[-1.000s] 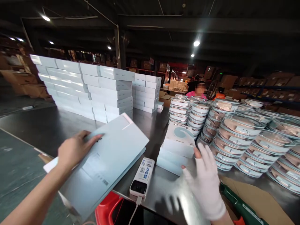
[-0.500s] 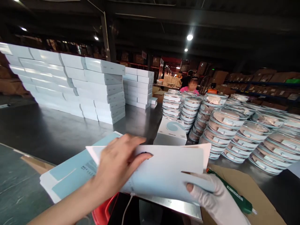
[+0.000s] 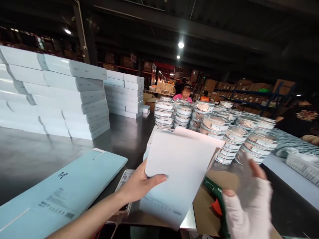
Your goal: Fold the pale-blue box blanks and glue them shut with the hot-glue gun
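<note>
My bare left hand (image 3: 139, 183) grips a pale blue-white box sleeve (image 3: 178, 162) by its left side, thumb across the front. The sleeve is tilted and partly opened out, with a flap at its top right. My right hand (image 3: 251, 202), in a white glove with bare fingertips, is apart from the sleeve, fingers spread and blurred. Under and beside it lies a green glue gun (image 3: 211, 186) with an orange-red trigger, on brown cardboard (image 3: 203, 210). Left of my left hand lies a stack of flat light-blue cartons (image 3: 82, 179). Behind the sleeve, a printed white box (image 3: 152, 134) is mostly hidden.
White boxes (image 3: 87, 89) stand in a tall stack at the left, with a second stack (image 3: 134, 96) behind. Many round clear-lidded containers (image 3: 215, 122) are piled to the right. A white basket (image 3: 302, 166) sits at far right. People (image 3: 183, 94) are in the background.
My right hand has let go of the sleeve and moved right, its fingers opening. My left hand now holds the sleeve more upright. The view has turned to the right.
</note>
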The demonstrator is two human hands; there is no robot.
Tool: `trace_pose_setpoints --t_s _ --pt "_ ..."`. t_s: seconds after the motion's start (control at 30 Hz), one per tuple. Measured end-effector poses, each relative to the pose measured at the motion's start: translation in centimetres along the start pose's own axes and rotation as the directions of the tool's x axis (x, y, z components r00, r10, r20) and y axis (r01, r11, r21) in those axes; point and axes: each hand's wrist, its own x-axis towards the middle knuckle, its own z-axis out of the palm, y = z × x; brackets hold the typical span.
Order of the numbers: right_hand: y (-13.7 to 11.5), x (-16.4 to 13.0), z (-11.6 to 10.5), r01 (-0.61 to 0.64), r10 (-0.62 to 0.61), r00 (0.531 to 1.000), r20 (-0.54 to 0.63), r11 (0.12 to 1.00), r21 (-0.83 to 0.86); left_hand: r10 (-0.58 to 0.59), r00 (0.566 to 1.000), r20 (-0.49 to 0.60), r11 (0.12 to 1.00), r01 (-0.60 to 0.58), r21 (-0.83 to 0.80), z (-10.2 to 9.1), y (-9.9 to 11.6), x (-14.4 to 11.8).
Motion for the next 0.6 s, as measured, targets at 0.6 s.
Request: trace_pose_setpoints --t_s 0.6 --pt "-2.4 -3.9 4.9 -0.317 0.294 0.948 0.120 0.866 0.386 0.144 0.984 0.109 0.989 -0.145 0.005 -0.2 0.1 -1.3"
